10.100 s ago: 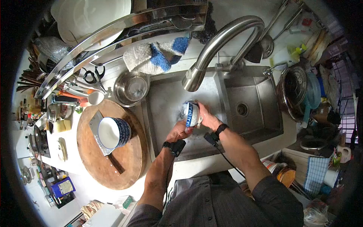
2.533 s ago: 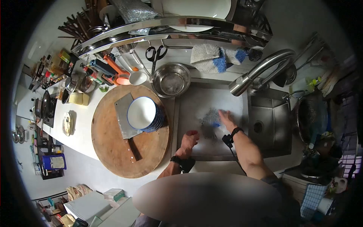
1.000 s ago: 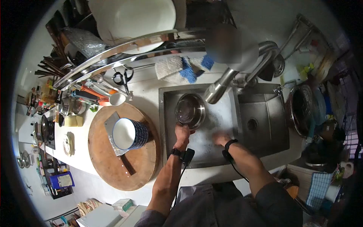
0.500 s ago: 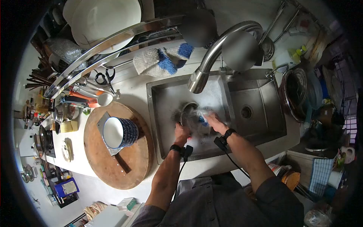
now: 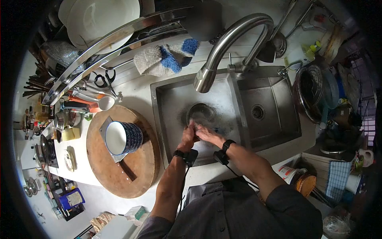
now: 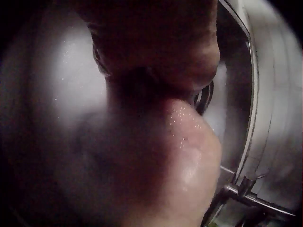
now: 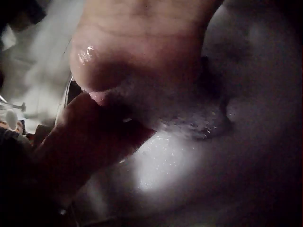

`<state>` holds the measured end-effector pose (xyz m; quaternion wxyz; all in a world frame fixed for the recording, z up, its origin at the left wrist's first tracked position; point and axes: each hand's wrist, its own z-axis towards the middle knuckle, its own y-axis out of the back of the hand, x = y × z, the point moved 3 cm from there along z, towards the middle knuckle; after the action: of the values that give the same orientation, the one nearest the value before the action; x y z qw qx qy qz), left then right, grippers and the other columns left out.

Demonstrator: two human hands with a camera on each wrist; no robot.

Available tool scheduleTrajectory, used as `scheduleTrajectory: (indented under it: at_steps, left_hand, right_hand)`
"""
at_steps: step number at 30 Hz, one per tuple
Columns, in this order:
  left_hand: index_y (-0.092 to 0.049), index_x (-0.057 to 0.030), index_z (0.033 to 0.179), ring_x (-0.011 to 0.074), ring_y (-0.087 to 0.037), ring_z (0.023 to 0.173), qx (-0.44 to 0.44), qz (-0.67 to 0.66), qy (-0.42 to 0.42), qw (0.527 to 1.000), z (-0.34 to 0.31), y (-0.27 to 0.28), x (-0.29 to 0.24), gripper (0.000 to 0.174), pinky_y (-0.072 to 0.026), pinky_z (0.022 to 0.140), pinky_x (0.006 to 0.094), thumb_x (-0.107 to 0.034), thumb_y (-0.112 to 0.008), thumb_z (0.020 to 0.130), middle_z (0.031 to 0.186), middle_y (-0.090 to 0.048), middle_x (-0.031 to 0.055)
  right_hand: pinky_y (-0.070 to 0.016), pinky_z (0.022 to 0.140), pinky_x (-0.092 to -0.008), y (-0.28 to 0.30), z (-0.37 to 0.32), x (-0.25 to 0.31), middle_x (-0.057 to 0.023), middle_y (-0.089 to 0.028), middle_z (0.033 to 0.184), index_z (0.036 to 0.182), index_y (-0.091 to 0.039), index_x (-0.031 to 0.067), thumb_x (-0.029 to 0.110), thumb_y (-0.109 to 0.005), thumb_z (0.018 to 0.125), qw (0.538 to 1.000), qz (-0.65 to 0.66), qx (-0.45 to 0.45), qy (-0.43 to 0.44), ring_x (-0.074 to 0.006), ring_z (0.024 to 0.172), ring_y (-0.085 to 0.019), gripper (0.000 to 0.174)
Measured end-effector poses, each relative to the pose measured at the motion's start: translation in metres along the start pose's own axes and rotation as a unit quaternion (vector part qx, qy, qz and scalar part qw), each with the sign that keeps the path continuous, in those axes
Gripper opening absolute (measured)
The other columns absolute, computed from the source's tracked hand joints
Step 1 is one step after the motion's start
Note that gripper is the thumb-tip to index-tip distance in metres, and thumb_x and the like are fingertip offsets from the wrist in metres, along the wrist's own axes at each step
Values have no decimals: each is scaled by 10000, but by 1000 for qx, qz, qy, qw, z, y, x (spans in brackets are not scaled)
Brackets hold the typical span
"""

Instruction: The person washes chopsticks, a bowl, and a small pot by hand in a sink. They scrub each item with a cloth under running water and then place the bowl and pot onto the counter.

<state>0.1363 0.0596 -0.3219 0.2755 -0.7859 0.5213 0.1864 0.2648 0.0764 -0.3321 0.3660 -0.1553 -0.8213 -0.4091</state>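
In the head view a steel bowl [image 5: 203, 113] lies tilted in the foamy left basin of the sink [image 5: 167, 99]. My left hand [image 5: 188, 138] grips it at the near left rim. Close beside, my right hand [image 5: 210, 136] presses a foamy dishcloth against the bowl; a bit of blue shows under its fingers. The right wrist view has that dishcloth [image 7: 189, 118] covered in suds beneath the right hand [image 7: 137, 52], with the left hand just below. Both hands overlap in the dark left wrist view, where most of the bowl is hidden.
Left of the sink, a round wooden board [image 5: 95, 159] bears a cleaver [image 5: 126, 170] and stacked blue-and-white bowls [image 5: 123, 138]. The faucet [image 5: 205, 79] arches over the basin. A towel [image 5: 157, 59] hangs behind. Pans [image 5: 310, 93] stand right of the sink.
The steel bowl has gone from the counter into the basin, carried by the left hand. The blue-and-white bowl has left the hands. The right hand has come leftward, close to the left.
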Motion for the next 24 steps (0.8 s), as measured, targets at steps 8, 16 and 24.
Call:
scheduleTrajectory:
  at_steps: [8, 16, 24]
  left_hand:
    - [-406, 8, 1335, 353, -660, 1032, 83, -106, -27, 991, -16, 2, -21, 538, -623, 731, 500, -420, -468, 1015, 1233, -583, 207]
    - [-517, 25, 1272, 284, -646, 1090, 144, -137, -19, 980, -32, -5, -13, 425, -566, 923, 418, -249, -617, 963, 1261, -621, 155]
    - [-624, -3, 1179, 340, -617, 1089, -34, 566, -390, 725, -29, -20, -11, 611, -442, 1021, 444, -284, -863, 693, 1060, -706, 172]
  right_hand:
    - [-474, 885, -459, 57, -24, 28, -214, -648, 1033, 987, -663, 7, 369, -528, 923, 995, 78, 33, -47, -382, 1012, -609, 392]
    - [-477, 880, -499, 84, -4, -15, -188, -501, 1285, 1141, -595, 69, 68, -676, 761, 936, -133, -324, 30, -408, 1061, -555, 389]
    - [-461, 979, -423, 39, -42, -15, -142, -603, 1258, 1354, -540, 50, 450, -517, 963, 914, 347, -72, -199, -308, 1153, -574, 560]
